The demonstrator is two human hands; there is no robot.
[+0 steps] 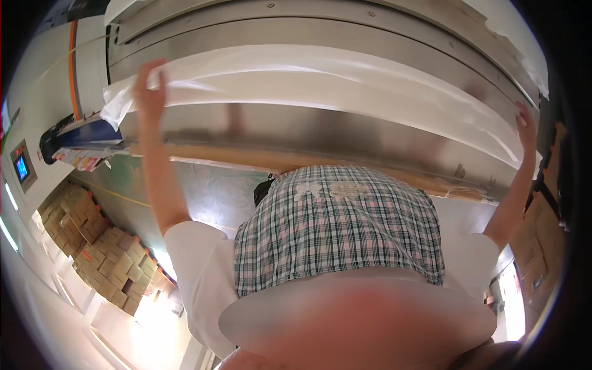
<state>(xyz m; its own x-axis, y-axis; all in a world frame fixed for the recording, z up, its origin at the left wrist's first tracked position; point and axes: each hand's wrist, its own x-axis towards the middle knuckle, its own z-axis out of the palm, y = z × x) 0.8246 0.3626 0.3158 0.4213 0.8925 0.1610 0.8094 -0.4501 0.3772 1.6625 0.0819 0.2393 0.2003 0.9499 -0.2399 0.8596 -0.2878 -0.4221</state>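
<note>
- Facing a long white cloth (296,86), laid lengthwise along a metal machine (296,31), with long folds running through it and a bunched left end.
- Reaching with the left hand (150,91) to the cloth's left end, thumb apart from bent fingers; through the blur, cannot tell about any pinch on the cloth.
- Reaching with the right hand (525,123) to the cloth's right end, fingers pointing up toward the machine; cannot tell whether spread or pressed together, nor about any pinch.
- Holding both arms wide apart, in white sleeves (200,259).
- Wearing a plaid apron (345,228), near the machine's tan front edge (240,159).
- With a lit screen (23,168) at left, above stacked boxes (117,265).
- With printed papers (83,159) below the cloth's left end.
</note>
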